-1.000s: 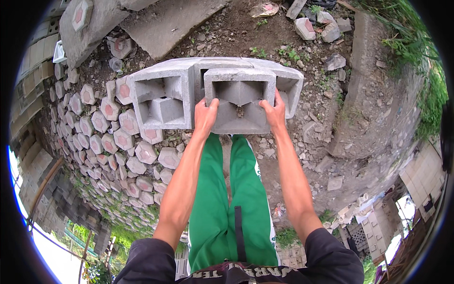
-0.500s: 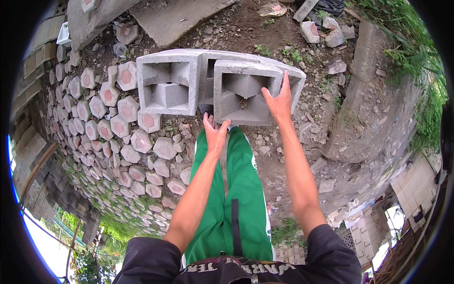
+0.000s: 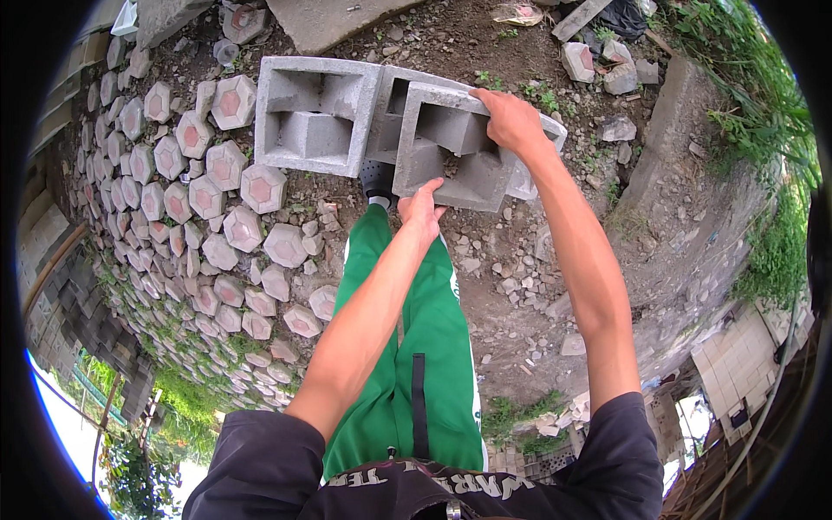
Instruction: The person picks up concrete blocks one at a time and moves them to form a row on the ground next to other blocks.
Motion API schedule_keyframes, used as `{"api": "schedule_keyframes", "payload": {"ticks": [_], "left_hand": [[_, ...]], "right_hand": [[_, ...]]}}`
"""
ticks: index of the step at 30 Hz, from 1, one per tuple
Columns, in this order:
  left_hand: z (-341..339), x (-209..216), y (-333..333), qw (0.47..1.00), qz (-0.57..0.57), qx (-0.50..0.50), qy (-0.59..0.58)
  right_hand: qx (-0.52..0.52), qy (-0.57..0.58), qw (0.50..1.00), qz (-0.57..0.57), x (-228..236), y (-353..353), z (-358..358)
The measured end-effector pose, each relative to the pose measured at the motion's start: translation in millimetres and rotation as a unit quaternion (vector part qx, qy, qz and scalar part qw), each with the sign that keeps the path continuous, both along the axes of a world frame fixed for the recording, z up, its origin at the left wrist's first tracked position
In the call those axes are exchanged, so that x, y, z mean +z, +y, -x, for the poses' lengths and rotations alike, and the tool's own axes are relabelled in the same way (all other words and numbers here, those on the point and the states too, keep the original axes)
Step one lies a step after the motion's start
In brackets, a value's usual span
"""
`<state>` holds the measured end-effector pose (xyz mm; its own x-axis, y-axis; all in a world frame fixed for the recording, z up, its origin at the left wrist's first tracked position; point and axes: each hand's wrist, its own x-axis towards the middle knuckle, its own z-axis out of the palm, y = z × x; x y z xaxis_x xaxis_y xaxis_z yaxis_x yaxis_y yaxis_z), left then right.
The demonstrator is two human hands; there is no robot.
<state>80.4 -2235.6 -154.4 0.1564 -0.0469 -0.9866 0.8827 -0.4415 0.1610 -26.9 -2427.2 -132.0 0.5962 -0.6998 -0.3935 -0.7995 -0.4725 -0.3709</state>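
- Since the earlier frame the right-hand hollow concrete block [image 3: 459,147] has tilted, and the left hand [image 3: 422,211] has risen to its near lower edge.
- Left hand: fingers curled up against that edge, touching it.
- Right hand [image 3: 513,121]: clamped over the block's far top rim.
- The block leans beside a second hollow block [image 3: 316,114], above dirt and hexagonal pavers [image 3: 225,165].

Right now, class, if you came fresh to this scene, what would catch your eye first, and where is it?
The two grey hollow concrete blocks at top centre draw the eye first; the right hand grips the top edge of the nearer one while the left hand touches its lower edge. Below them run the bright green trousers, and to the left spread the hexagonal paving stones with reddish centres.
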Motion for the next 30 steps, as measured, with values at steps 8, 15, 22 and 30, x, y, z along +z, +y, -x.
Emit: {"api": "schedule_keyframes", "payload": {"ticks": [8,15,22,30], "left_hand": [[-3,-24,4,0.997,-0.004,0.072,0.043],[-32,-16,0,0.999,-0.013,0.036,-0.014],[-58,-8,-2,0.998,0.015,0.059,-0.022],[-60,-1,-8,0.998,0.006,0.066,-0.016]], "right_hand": [[-0.008,0.004,1.0,-0.015,6,1,0],[-0.042,0.021,0.997,-0.062,14,7,-12],[-0.031,-0.055,0.997,-0.033,8,4,-38],[-0.037,-0.057,0.996,-0.066,3,-3,-40]]}}
